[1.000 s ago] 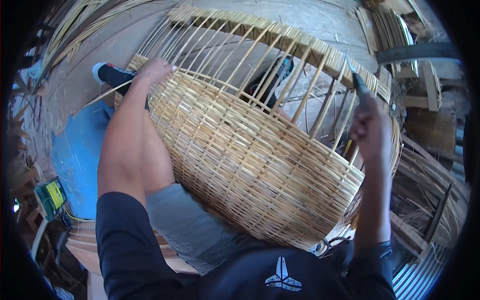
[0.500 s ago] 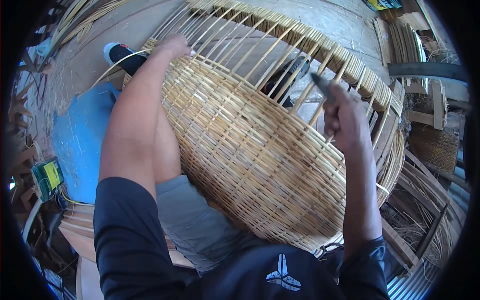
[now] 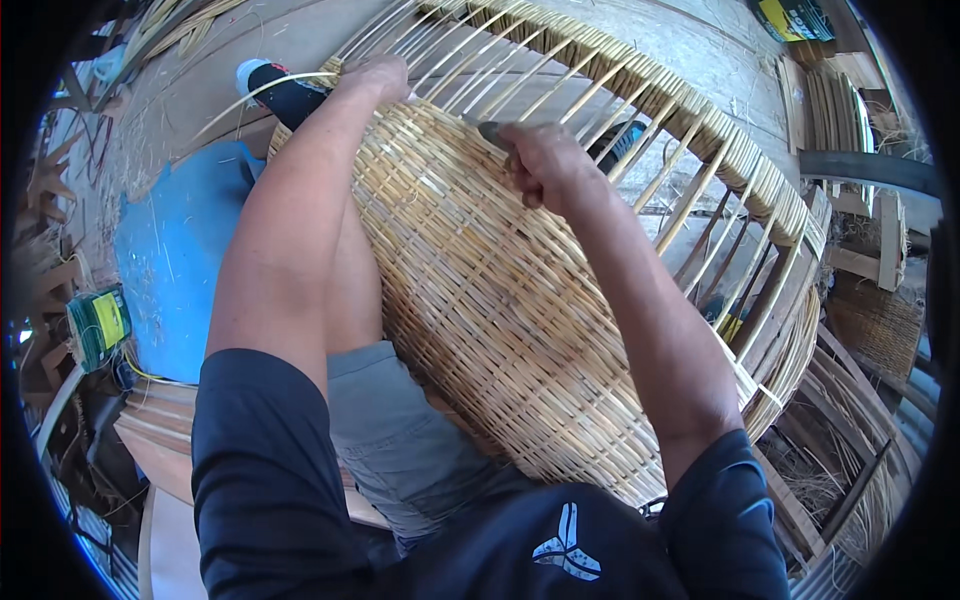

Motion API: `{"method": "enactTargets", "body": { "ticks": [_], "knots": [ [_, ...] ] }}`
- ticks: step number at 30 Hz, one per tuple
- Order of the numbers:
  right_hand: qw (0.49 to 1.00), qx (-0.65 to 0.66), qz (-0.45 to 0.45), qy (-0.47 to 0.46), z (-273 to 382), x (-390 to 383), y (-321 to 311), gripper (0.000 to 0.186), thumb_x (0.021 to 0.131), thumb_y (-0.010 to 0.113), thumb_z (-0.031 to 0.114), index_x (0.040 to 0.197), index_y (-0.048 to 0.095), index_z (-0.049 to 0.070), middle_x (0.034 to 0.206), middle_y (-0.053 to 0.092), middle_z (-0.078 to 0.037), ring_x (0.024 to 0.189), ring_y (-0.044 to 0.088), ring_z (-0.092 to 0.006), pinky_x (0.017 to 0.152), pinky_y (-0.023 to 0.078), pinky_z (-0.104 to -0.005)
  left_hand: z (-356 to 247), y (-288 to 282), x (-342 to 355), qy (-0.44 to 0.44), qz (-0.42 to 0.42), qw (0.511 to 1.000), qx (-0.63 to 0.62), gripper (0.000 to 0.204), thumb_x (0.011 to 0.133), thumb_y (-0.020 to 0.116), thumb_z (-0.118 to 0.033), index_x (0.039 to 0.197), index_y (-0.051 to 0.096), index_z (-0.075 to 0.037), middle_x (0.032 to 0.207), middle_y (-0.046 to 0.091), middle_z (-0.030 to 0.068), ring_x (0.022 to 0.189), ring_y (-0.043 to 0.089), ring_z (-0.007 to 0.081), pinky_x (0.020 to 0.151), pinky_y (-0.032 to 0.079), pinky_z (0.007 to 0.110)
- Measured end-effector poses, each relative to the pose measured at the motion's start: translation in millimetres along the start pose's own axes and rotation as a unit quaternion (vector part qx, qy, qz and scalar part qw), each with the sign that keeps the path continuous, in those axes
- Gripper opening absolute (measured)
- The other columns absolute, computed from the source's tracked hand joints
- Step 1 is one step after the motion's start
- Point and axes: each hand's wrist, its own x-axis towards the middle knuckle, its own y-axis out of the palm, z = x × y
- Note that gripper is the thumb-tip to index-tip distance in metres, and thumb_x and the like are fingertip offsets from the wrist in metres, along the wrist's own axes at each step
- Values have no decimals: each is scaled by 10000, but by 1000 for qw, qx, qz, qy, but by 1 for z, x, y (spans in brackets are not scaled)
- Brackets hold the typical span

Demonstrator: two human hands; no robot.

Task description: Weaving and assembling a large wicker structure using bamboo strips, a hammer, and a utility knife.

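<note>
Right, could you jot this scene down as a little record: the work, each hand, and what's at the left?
Work: wicker weave, bare rods running to a wrapped bar
Left hand: at the weave's upper edge, by a pale strand
Right hand: around a dark tool, mostly hidden
Left side: blue sheet-like piece, green-and-yellow package

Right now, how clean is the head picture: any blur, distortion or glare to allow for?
Head view, centre: right hand slightly blurred, its dark tool mostly hidden; woven panel fairly clear. Head view, edges: fisheye bending, corners black. Head view, light: floorboards pale at top, left side dim with one small bright spot.
</note>
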Motion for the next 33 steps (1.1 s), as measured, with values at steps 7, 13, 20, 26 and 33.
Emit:
{"method": "enactTargets", "body": {
  "ticks": [7, 13, 20, 26, 33],
  "knots": [
    [995, -95, 26, -10, 12, 3, -6, 305, 905, 541, 290, 832, 540, -6, 587, 450, -27, 411, 358, -111, 364, 328, -295, -5, 7, -10, -10, -81, 996, 20, 331, 788, 668, -329, 1060, 673, -141, 1128, 637, 97, 1077, 587, 273, 925, 423, 439],
    [926, -206, -196, -249, -15, -49, -88, 338, 897, 540, 289, 761, 551, -21, 511, 464, -8, 390, 407, -95, 372, 364, -262, -36, 29, -27, 77, -290, 952, 57, 431, 859, 587, -233, 1252, 528, -65, 1394, 405, 138, 1286, 380, 323, 1024, 352, 450],
    [959, 70, -154, -228, -45, -125, -115, 259, 932, 475, 228, 1057, 565, 20, 733, 523, -46, 536, 473, -109, 453, 395, -246, -95, 78, -135, 257, -188, 935, -153, 587, 949, 313, -515, 1386, 365, -127, 1479, 254, 109, 1381, 179, 297, 1132, 120, 453],
    [962, 169, -143, -159, -36, -131, -99, 215, 851, 613, 199, 919, 525, 15, 678, 448, -6, 498, 449, -91, 388, 407, -258, -99, 80, -132, 220, -143, 948, -179, 548, 959, 253, -492, 1404, 344, -187, 1486, 248, 81, 1386, 176, 280, 1129, 132, 452],
    [969, 106, -195, -108, -7, -98, -87, 254, 873, 567, 232, 726, 491, 39, 578, 479, -35, 418, 438, -117, 357, 357, -276, -94, 99, -125, 207, -239, 927, -200, 406, 924, 337, -276, 1279, 487, -149, 1399, 391, 80, 1322, 310, 243, 1096, 226, 418]
  ]
}}
